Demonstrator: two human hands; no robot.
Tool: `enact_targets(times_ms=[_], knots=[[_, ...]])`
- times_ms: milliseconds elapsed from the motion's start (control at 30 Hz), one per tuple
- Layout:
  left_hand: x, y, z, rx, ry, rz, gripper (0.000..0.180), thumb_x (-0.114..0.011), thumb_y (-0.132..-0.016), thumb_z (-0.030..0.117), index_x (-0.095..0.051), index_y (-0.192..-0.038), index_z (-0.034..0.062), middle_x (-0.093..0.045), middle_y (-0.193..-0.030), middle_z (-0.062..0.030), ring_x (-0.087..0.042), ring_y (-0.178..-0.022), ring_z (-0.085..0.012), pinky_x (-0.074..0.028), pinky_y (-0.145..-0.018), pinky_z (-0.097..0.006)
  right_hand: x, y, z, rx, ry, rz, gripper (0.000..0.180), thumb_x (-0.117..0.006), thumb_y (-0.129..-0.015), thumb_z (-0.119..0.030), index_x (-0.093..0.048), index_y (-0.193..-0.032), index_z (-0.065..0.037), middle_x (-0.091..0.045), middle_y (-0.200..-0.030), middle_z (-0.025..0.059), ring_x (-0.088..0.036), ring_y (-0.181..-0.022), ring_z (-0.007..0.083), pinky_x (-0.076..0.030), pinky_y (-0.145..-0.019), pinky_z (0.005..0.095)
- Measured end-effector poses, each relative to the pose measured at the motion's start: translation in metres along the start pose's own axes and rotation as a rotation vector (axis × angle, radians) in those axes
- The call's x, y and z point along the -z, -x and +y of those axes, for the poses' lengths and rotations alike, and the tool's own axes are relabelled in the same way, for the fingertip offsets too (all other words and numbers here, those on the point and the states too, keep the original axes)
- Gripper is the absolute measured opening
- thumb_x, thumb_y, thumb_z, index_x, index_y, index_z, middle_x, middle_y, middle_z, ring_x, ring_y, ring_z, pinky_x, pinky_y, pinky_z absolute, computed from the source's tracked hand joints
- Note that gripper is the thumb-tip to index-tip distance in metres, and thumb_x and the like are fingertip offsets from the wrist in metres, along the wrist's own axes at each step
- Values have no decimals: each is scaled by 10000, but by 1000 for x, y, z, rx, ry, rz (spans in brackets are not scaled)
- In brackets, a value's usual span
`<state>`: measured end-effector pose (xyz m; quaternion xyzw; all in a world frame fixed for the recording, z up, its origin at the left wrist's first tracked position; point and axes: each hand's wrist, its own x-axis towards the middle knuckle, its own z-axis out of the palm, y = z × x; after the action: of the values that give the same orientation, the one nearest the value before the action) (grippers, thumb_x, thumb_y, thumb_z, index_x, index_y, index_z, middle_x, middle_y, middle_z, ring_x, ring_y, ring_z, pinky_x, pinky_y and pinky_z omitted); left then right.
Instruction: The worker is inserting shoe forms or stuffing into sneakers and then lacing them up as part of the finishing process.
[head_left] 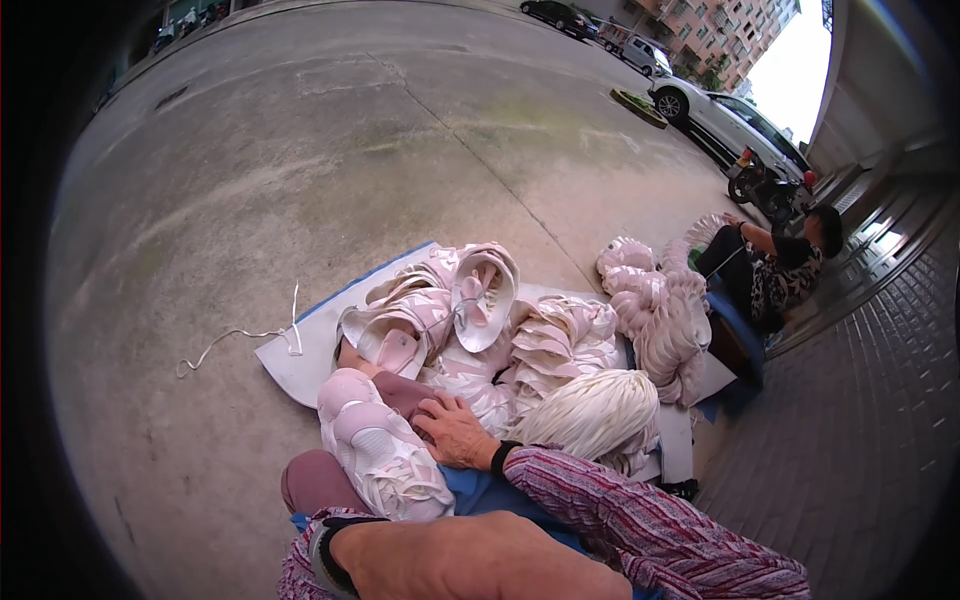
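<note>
Right grip (458, 432) beside nested shoe uppers (372, 432), pale pink, white.

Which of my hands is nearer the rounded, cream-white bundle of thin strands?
Your right. The right hand is to the left of the cream-white bundle; the left hand is farther off, low in the foreground.

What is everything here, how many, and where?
Layered shoe uppers: many, pink and white, centre and lap
Flat blue-edged sheet: one, white, beneath stacks
Stringy bundle: one, cream, right of centre
Thin cord: one, white, left
Seated person: one, dark clothes, right
Motorbike: one, dark, upper right
Cars: at least three; black, silver, white; upper right
Apartment block: one, pinkish, top right
Trousers: one pair, mauve, lower left
Striped sleeves: two, purplish, bottom
Left hand: one, bare, bottom
Right hand: one, bare, on trousers
</note>
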<state>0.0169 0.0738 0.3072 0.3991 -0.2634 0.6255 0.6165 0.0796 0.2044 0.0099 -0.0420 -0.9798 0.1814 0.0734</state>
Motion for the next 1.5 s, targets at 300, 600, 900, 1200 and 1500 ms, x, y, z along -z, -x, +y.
enact_targets(times_ms=[300, 600, 900, 1200, 1500], knots=[[2, -2, 6, -41, -161, -68, 284, -845, -772, 60, -605, -874, -53, -613, -804, -111, -611, -698, -209, -478, -589, -303, 2, -1, -2, -3, 14, -5, 311, -661, -771, -254, -616, -1052, -130, -511, -1180, 108, -452, -1180, 341, -387, -950, 496], [0, -7, 8, 2, -159, -98, 338, -862, -765, 113, -594, -891, -50, -610, -816, -101, -608, -703, -185, -490, -616, -291, 1, -3, -2, 1, 9, 28, 297, -651, -781, -263, -618, -1046, -132, -517, -1172, 101, -457, -1170, 338, -390, -937, 496], [-2, -4, 8, -56, -183, -49, 330, -854, -768, 81, -582, -890, -63, -603, -820, -110, -606, -703, -175, -485, -586, -269, 7, -4, -4, -26, 3, -27, 295, -650, -801, -242, -626, -1075, -134, -520, -1200, 107, -448, -1200, 343, -379, -964, 495], [-3, -9, 15, 57, 11, -120, 207, -732, -832, -63, -528, -863, -44, -554, -669, -118, -547, -494, -242, -366, -398, -333, 13, -6, -7, -63, -19, -98, 302, -644, -817, -236, -628, -1100, -132, -521, -1227, 119, -438, -1239, 358, -366, -996, 499], [3, -20, 26, 148, 18, -243, 201, -681, -863, -54, -520, -753, -5, -579, -629, -138, -539, -462, -281, -347, -371, -358, 10, -7, -5, -64, -39, -89, 318, -646, -810, -234, -626, -1113, -140, -520, -1233, 122, -437, -1245, 364, -358, -1009, 497]])
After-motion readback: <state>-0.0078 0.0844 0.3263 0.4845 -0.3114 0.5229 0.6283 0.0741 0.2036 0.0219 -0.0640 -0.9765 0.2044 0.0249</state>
